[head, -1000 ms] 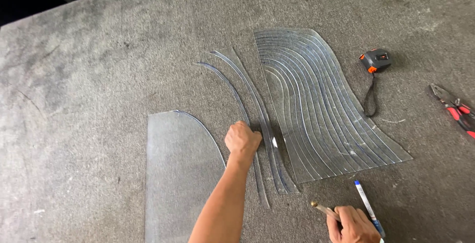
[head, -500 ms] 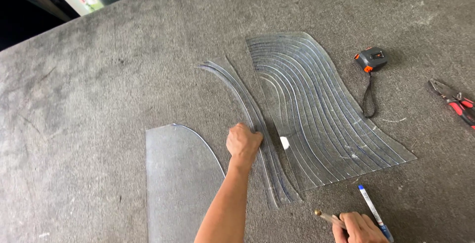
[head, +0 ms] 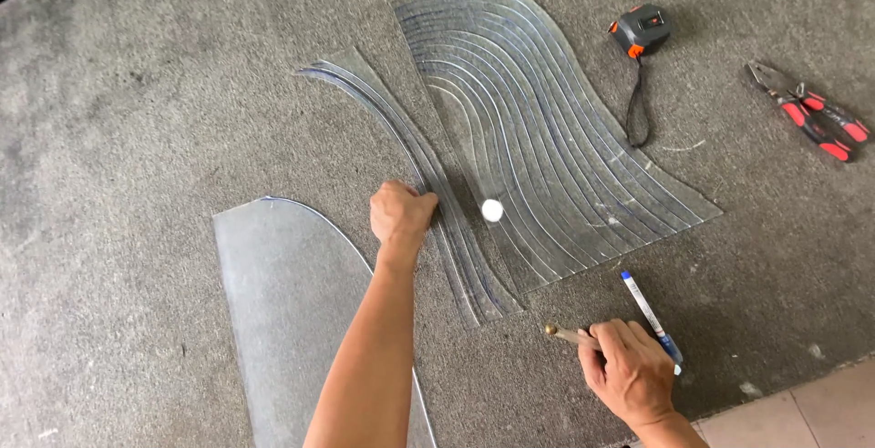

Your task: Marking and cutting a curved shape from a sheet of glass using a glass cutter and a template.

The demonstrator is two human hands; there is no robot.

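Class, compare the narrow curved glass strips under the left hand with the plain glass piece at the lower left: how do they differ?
The curved strips are thin, long bands lying side by side; the plain glass piece is one broad sheet. The strips sweep in an arc; the plain piece has one curved top edge and straight sides. The left hand rests on the strips, while its forearm crosses above the plain piece. Both are clear and lie flat on the grey carpet.

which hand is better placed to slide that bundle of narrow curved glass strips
Left. The left hand already rests on the curved strips; the right hand is off to the side, holding a small tool.
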